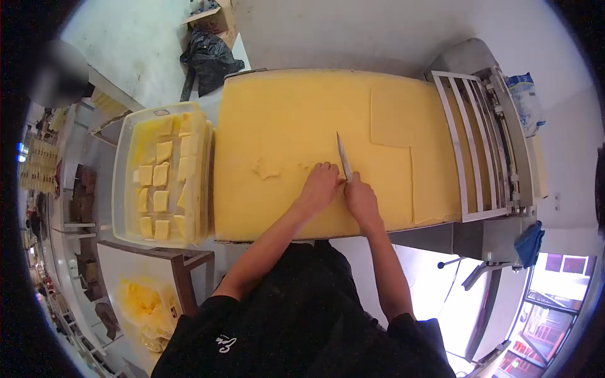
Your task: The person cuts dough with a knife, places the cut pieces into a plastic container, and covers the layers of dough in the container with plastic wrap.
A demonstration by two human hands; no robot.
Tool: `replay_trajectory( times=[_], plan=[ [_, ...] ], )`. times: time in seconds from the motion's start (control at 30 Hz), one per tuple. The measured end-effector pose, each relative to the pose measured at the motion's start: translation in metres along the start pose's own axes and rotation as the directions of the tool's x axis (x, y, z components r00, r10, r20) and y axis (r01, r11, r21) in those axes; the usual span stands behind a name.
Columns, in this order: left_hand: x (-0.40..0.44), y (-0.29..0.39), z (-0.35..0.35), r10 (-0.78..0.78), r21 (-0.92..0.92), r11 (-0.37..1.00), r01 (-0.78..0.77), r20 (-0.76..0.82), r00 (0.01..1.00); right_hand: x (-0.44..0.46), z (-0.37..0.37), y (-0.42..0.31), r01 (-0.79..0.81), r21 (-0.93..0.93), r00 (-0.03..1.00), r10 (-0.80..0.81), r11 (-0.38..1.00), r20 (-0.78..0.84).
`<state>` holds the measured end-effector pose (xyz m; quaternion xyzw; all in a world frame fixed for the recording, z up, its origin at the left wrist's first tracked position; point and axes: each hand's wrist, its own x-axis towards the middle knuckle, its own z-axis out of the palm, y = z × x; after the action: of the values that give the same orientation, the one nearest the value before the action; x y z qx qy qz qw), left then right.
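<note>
A wide sheet of pale yellow dough (302,113) covers the worktable in front of me. My right hand (361,198) is closed around the handle of a knife (343,153), whose blade points away from me over the dough. Close beside it, my left hand (319,186) rests low over the sheet with fingers bent together near the knife's base. Whatever those fingers hold is hidden. Small dough scraps (267,171) lie left of my left hand. On the right, a stepped edge (391,146) marks a cut or overlap in the sheet.
At the left stands a clear plastic bin (120,183) with several dough blocks (161,201). A metal slatted guard (463,145) crosses the table's right end. Below the bin, a side table (113,264) bears yellow material in plastic. A black bag (211,60) sits beyond the far left corner.
</note>
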<state>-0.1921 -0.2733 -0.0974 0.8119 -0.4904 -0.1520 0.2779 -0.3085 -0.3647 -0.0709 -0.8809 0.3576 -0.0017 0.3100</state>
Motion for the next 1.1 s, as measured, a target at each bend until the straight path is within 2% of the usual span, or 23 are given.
replay_trajectory(
  times=[0.03,0.07,0.1,0.17,0.2,0.27,0.3,0.33,0.4,0.43,0.53,0.57,0.67,0.7,0.8,0.97,1.07,1.1],
  plan=[
    [0.001,-0.002,0.000,-0.034,0.036,0.999,0.031,0.085,0.996,-0.001,-0.013,-0.002,-0.059,0.167,0.995,0.045,0.984,0.084],
    [-0.005,-0.001,-0.017,-0.065,0.025,0.998,0.064,0.048,0.997,0.001,-0.021,-0.002,-0.127,0.321,0.982,0.074,0.939,0.173],
    [-0.014,0.001,-0.042,-0.097,0.012,0.995,0.097,0.012,0.995,0.000,-0.022,0.007,-0.121,0.319,0.983,0.069,0.940,0.171],
    [-0.037,-0.003,-0.077,-0.138,0.206,0.955,0.212,-0.323,0.936,-0.011,-0.013,0.033,-0.278,0.670,0.960,0.214,0.689,0.179],
    [-0.040,-0.006,-0.073,-0.145,0.211,0.953,0.217,-0.313,0.939,-0.017,-0.013,0.041,-0.289,0.671,0.957,0.218,0.683,0.191],
    [-0.047,-0.026,-0.063,-0.068,0.386,0.889,0.247,-0.422,0.904,-0.018,-0.010,0.046,-0.254,0.771,0.965,0.210,0.583,0.160],
    [-0.050,-0.038,-0.063,-0.022,0.471,0.837,0.278,-0.480,0.877,-0.015,-0.008,0.045,-0.248,0.773,0.968,0.177,0.584,0.177],
    [-0.051,-0.046,-0.060,-0.034,0.482,0.820,0.310,-0.499,0.866,-0.013,-0.008,0.044,-0.275,0.755,0.961,0.195,0.596,0.196],
    [-0.054,-0.054,-0.053,-0.258,0.158,0.929,0.334,-0.370,0.893,-0.014,-0.012,0.034,-0.300,0.710,0.954,0.223,0.637,0.202],
    [-0.058,-0.058,-0.063,-0.280,0.164,0.916,0.367,-0.394,0.875,-0.015,-0.015,0.027,-0.293,0.687,0.955,0.231,0.665,0.184],
    [-0.075,-0.060,-0.090,-0.512,-0.153,0.858,0.490,-0.220,0.830,-0.011,-0.007,0.044,-0.271,0.707,0.962,0.197,0.653,0.187],
    [-0.084,-0.066,-0.096,-0.529,-0.154,0.848,0.506,-0.234,0.816,-0.010,-0.005,0.046,-0.268,0.703,0.963,0.177,0.658,0.202],
    [-0.115,-0.084,-0.114,-0.513,-0.150,0.832,0.533,-0.571,0.641,-0.009,-0.008,0.041,-0.297,0.695,0.955,0.213,0.654,0.207],
    [-0.121,-0.086,-0.115,-0.526,-0.157,0.823,0.545,-0.574,0.628,-0.008,-0.007,0.041,-0.299,0.688,0.954,0.204,0.662,0.218],
    [-0.126,-0.091,-0.119,-0.217,0.363,0.791,0.493,-0.587,0.780,-0.003,-0.008,0.043,-0.265,0.683,0.964,0.185,0.680,0.190],
    [-0.124,-0.114,-0.082,-0.335,0.288,0.795,0.535,-0.526,0.781,-0.007,-0.008,0.045,-0.204,0.693,0.978,0.122,0.692,0.167],
    [-0.123,-0.126,-0.077,-0.343,0.121,0.838,0.532,-0.640,0.687,-0.011,-0.012,0.036,-0.262,0.697,0.965,0.176,0.667,0.195],
    [-0.122,-0.124,-0.084,-0.332,0.130,0.844,0.521,-0.635,0.697,-0.011,-0.009,0.035,-0.263,0.705,0.965,0.185,0.658,0.188]
  ],
)
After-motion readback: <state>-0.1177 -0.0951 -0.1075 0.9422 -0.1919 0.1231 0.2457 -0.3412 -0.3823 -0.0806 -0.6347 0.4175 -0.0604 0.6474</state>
